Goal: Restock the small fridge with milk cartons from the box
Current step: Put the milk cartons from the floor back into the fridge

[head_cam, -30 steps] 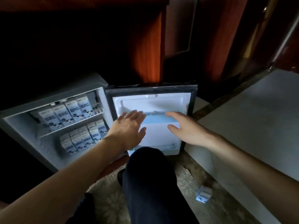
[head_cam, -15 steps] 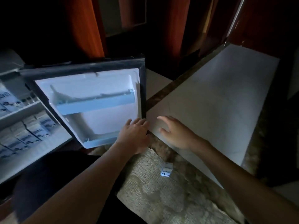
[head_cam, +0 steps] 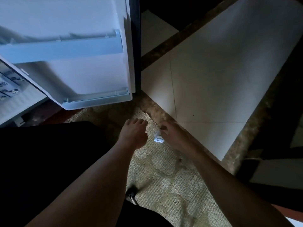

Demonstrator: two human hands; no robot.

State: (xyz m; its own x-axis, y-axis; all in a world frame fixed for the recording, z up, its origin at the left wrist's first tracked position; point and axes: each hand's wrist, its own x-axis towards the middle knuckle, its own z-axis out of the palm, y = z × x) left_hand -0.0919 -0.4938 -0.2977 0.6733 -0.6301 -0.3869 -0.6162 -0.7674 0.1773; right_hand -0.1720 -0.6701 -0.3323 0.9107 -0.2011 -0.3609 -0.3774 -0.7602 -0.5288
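A small white milk carton (head_cam: 158, 139) lies on the woven mat (head_cam: 164, 181) in front of the fridge. My right hand (head_cam: 174, 136) is down on it, the thumb against its top and the curled fingers covering its right side. Just left of the carton hovers my left hand (head_cam: 133, 133), fingers straight, holding nothing. The fridge door (head_cam: 85, 74) stands swung open at the upper left, its door shelf (head_cam: 65, 49) bare. Several printed cartons (head_cam: 9, 89) show on a shelf inside the fridge at the far left edge. No box is in view.
My knee in dark trousers (head_cam: 49, 153) fills the lower left. White floor tiles (head_cam: 213, 79) with a dark stone border (head_cam: 180, 35) lie to the right of the mat. A dark object (head_cam: 270, 177) stands at the right edge.
My view has tilted down toward the floor. Both hands dropped from the fridge door to the mat, and my right hand has reached the loose carton.
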